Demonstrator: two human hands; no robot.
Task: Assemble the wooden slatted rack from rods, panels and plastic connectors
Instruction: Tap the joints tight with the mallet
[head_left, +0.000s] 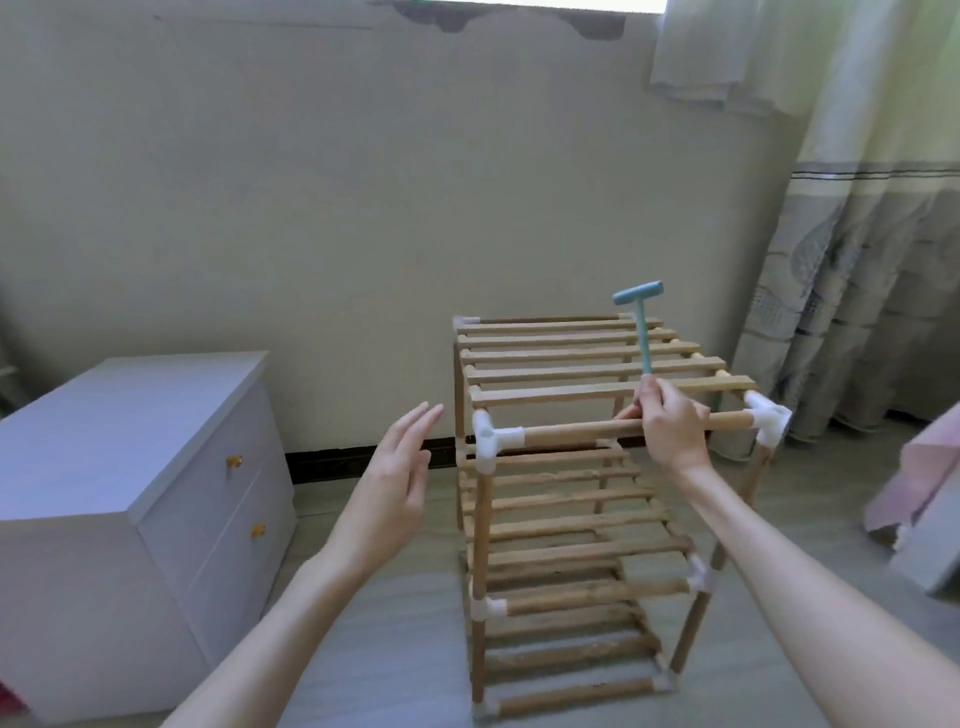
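A wooden slatted rack (587, 514) with three shelves stands upright on the floor, its rods joined by white plastic connectors (491, 436). My right hand (672, 423) holds the handle of a small teal plastic mallet (640, 312) above the top shelf's front rod (582, 430); its head points up over the top slats. My left hand (400, 473) hovers with straight fingers to the left of the rack's near left corner, touching nothing.
A pale grey drawer cabinet (130, 488) with gold knobs stands to the left. A beige wall runs behind, and patterned curtains (857, 291) hang at the right. A pink cloth on a grey box (930, 519) sits at the right edge. The floor is grey wood.
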